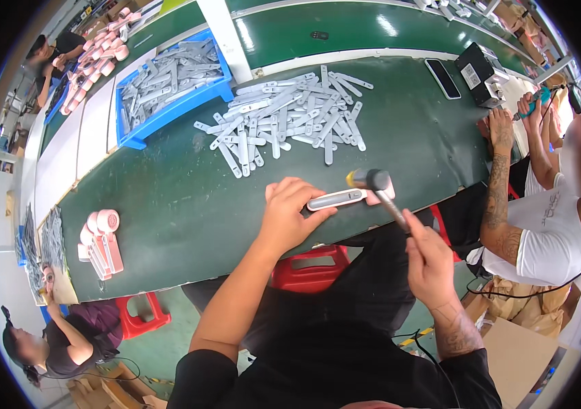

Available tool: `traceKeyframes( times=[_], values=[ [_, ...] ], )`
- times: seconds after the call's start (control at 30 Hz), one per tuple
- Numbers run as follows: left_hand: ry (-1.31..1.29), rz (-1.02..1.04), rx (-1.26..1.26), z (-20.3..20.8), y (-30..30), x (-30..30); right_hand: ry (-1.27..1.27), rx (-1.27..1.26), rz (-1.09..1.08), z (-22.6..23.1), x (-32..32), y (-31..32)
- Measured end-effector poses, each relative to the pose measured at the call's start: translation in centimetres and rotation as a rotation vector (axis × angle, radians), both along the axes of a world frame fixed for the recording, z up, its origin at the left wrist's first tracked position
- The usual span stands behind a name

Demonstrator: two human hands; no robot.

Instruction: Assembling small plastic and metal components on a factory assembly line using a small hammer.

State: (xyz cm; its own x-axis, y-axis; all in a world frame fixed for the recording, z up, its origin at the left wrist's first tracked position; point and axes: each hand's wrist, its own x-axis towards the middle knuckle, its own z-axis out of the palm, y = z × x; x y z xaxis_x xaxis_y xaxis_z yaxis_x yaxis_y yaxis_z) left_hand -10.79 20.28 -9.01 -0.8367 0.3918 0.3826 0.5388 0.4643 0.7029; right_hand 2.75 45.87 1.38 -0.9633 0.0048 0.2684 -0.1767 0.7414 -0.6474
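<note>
My left hand grips the near end of what looks like a handheld fan lying on the green table, its white handle set with a grey strip. The fan's pink end points right and is partly hidden by the hammer. My right hand is closed round the handle of a hammer with a dark head and a yellow face. The hammer head hangs over the fan's pink end; whether they touch I cannot tell. Beyond my hands lies a loose heap of grey handle strips.
A blue crate of grey strips stands at the far left. Several pink fans lie near the left edge. A phone and a black box sit at the far right. Another person works close on the right.
</note>
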Motion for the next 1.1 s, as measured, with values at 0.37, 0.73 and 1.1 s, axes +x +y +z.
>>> traceKeyframes(
  times=[0.37, 0.73, 1.1],
  values=[
    [0.013, 0.012, -0.003, 0.0, 0.0, 0.3, -0.018, -0.002, 0.012, -0.4, 0.2, -0.2],
    [-0.002, 0.014, -0.011, -0.2, 0.0, 0.1, -0.068, -0.073, -0.036, 1.0, -0.4, -0.2],
    [0.055, -0.052, 0.046, 0.0, 0.9, 0.1, -0.135, -0.063, -0.071, 0.3, 1.0, -0.1]
  ],
)
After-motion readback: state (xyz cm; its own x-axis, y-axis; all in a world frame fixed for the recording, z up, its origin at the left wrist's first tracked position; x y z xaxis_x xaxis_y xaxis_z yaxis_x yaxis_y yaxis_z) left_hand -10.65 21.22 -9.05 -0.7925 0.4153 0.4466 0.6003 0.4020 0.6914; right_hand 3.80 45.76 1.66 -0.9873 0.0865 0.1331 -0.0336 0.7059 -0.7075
